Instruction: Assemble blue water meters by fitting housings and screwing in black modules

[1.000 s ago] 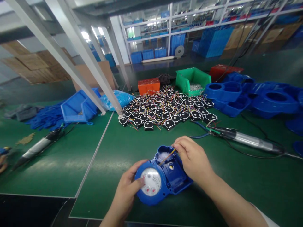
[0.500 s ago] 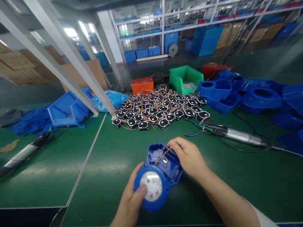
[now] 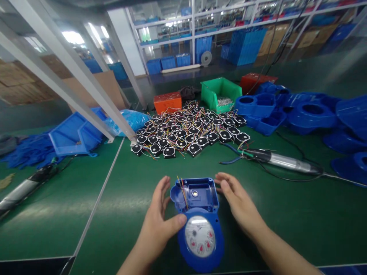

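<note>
A blue water meter housing (image 3: 197, 212) lies on the green bench in front of me, its round dial (image 3: 200, 236) with small red pointers facing up. Beyond the dial is its open box-shaped compartment, where thin yellow and red wires (image 3: 182, 193) stand up at the left side. My left hand (image 3: 159, 225) is open at the housing's left, fingers apart, the thumb tip at the edge near the dial. On the other side my right hand (image 3: 241, 202) is open, its loosely bent fingers beside the compartment's right wall; whether they touch it I cannot tell.
Several black-and-white modules with coloured wires (image 3: 180, 133) are heaped ahead. Behind them stand an orange box (image 3: 168, 102) and a green bin (image 3: 213, 95). A powered screwdriver (image 3: 289, 162) and blue housings (image 3: 311, 114) lie right; a blue bin (image 3: 76, 133) and another screwdriver (image 3: 24, 187) left.
My right hand has let go of the yellow wire and moved out to the right. My left hand has loosened from the dial. The housing has turned straighter, and the wires now stand up.
</note>
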Available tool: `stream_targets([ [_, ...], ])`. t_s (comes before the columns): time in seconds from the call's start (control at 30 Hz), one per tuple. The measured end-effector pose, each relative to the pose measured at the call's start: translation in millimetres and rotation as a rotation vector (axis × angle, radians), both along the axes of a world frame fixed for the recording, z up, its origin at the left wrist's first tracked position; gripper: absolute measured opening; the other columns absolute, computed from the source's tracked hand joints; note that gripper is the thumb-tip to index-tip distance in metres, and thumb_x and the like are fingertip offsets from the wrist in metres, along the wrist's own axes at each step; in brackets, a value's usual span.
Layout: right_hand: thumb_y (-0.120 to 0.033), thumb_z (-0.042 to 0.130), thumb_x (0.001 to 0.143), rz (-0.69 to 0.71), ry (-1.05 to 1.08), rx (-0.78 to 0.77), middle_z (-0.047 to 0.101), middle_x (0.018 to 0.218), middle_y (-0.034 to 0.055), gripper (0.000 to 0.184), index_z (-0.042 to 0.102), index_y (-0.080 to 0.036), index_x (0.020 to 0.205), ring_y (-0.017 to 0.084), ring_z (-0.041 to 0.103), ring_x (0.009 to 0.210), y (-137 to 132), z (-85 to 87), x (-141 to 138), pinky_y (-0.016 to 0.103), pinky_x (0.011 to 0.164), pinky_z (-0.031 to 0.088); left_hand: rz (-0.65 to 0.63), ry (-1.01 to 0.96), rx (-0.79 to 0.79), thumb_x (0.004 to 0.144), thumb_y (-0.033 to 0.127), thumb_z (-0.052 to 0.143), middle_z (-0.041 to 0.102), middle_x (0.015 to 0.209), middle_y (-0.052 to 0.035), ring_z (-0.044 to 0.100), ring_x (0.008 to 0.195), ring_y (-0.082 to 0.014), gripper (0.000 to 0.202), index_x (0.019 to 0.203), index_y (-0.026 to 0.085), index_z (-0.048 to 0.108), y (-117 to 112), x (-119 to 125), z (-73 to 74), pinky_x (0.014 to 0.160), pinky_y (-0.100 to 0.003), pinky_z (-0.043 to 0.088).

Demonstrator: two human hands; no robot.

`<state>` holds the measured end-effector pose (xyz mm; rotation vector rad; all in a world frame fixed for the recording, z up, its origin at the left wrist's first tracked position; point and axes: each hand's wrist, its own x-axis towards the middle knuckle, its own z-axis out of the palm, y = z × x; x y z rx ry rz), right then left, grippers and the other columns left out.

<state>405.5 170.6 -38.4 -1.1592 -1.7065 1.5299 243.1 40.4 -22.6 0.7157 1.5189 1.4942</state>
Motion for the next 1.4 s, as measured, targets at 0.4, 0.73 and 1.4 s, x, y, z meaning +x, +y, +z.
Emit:
stream_targets([
  [0.4, -0.048, 0.064, 0.074, 0.185, 0.428, -0.599, 0.034, 0.125, 0.0123, 0.080, 0.017, -0.018, 0.131, 0.024, 0.041, 0.110, -36.6, 8.6, 10.6, 0.037, 0.096, 0.034, -0.254, 0.128, -0.072, 0.052, 0.024, 0.075, 0.045, 0.122, -0.0081, 0.047, 0.107, -0.0278, 0.084, 0.125, 0.023, 0.031, 22.2, -0.7, 12.4, 0.094, -0.042, 0.037],
  [0.73, -0.029, 0.072, 0.070, 0.156, 0.615, -0.720, 0.036, 0.123, 0.0137, 0.086, 0.012, -0.019, 0.132, 0.024, 0.043, 0.106, -39.0, 8.3, 0.7, 0.039, 0.096, 0.032, -0.264, 0.347, -0.092, 0.055, 0.017, 0.068, 0.041, 0.121, -0.0049, 0.045, 0.107, -0.0246, 0.075, 0.120, 0.027, 0.031, 22.3, -1.9, 6.4, 0.095, -0.044, 0.035],
  [1.4, -0.024, 0.073, 0.065, 0.170, 0.629, -0.772, 0.040, 0.115, 0.0127, 0.086, 0.018, -0.020, 0.130, 0.024, 0.047, 0.101, -38.4, 8.1, -10.9, 0.040, 0.091, 0.034, -0.148, 0.572, -0.209, 0.059, 0.031, 0.065, 0.043, 0.117, -0.0097, 0.046, 0.105, -0.0271, 0.068, 0.117, 0.022, 0.031, 1.9, 2.0, 7.2, 0.088, -0.046, 0.040],
])
